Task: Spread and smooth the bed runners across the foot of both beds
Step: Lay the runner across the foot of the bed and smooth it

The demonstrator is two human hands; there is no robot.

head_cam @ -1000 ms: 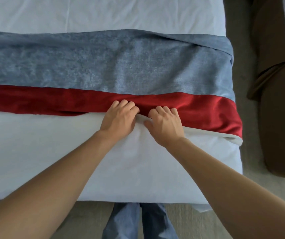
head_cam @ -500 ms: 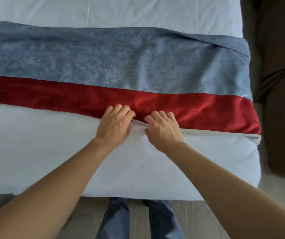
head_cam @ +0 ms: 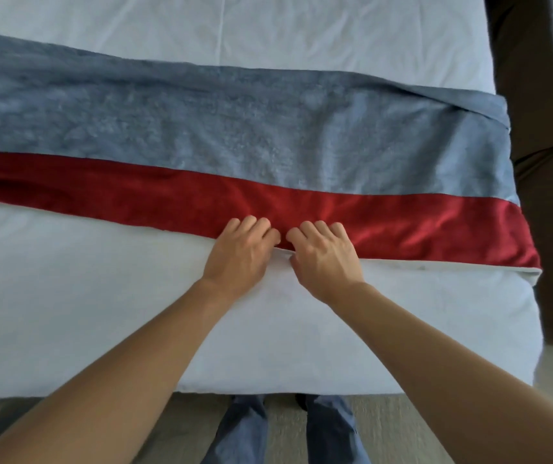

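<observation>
I see my left hand (head_cam: 239, 254) and right hand (head_cam: 323, 257) side by side, fingers curled and pinching the red near edge of the grey-and-red bed runner (head_cam: 268, 152). The runner stretches from nine to three o'clock across the white bed (head_cam: 84, 296).

Soft, even daylight with faint shadows, slight overall softness, and wide-angle bending toward the edges

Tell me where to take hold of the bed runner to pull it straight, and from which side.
Grip the bed runner along its near red edge, coming from the foot of the bed. That hem lies free on the white cover, and the left hand and right hand already have their fingers curled there. The far right corner is folded over, so probably work rightward.
</observation>
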